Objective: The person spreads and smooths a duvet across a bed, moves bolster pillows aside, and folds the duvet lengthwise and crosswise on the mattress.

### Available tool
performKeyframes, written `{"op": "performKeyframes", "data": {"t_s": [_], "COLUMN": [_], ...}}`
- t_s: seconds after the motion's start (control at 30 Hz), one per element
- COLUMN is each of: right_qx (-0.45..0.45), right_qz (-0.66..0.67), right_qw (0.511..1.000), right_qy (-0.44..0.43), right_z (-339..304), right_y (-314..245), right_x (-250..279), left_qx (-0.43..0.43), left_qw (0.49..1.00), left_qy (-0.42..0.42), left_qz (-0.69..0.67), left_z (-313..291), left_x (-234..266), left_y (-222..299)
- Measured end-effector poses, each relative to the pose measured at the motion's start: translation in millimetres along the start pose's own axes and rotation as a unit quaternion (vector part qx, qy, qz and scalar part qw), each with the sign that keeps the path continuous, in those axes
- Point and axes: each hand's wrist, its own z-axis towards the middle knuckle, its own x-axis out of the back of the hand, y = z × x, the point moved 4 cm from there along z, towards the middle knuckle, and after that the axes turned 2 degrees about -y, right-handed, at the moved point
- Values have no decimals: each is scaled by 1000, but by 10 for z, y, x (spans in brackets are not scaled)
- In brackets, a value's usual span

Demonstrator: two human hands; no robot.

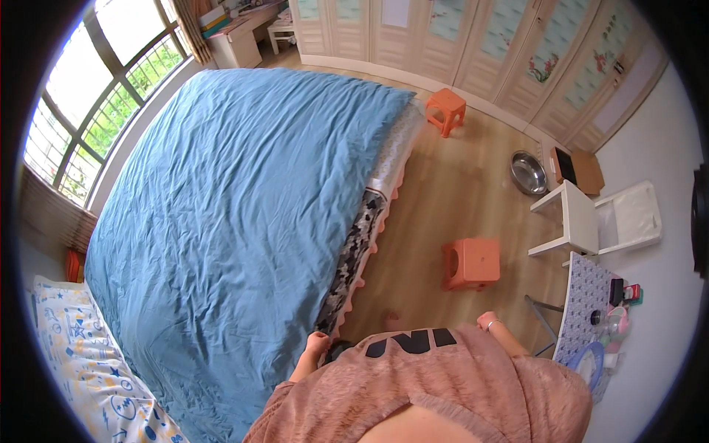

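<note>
My left hand (318,342) is at the near right edge of the bed, its fingers curled in. It overlaps the border of the blue duvet (244,199), and no cloth looks pulled up by it. Out over the floor on the other side, my right hand (487,320) is closed in a loose fist, with a thin bracelet (495,322) at the wrist. Nothing shows in either hand. The duvet lies wrinkled across most of the bed. Along the bed's right side, a patterned mattress edge (354,247) and a pink scalloped trim (401,184) show from under it.
An orange stool (476,263) stands ahead on the wood floor, another orange stool (447,111) by the bed's far corner. On the right are a metal basin (529,173), a white chair (580,221) and a cloth-covered table (580,310). A patterned pillow (96,362) lies at left.
</note>
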Motion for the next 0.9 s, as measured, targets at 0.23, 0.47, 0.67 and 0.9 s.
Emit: {"op": "performKeyframes", "data": {"t_s": [0.23,0.47,0.67,0.9], "right_qx": [-7,136,123,130], "right_qz": [153,201,159,236], "right_qw": [987,965,976,954], "right_qy": [-40,-101,-89,-134], "right_z": [665,1332,1664,2258], "right_y": [-474,-2107,-3091,-4167], "right_x": [417,889,1878,2862], "left_qx": [-34,-125,-211,-291], "left_qw": [995,975,922,865], "left_qy": [-48,-7,75,203], "left_qz": [77,182,316,355], "left_z": [-60,1138,1619,2054], "left_x": [-505,-689,-1035,-1290], "left_y": [1218,2109,4034,5769]}}
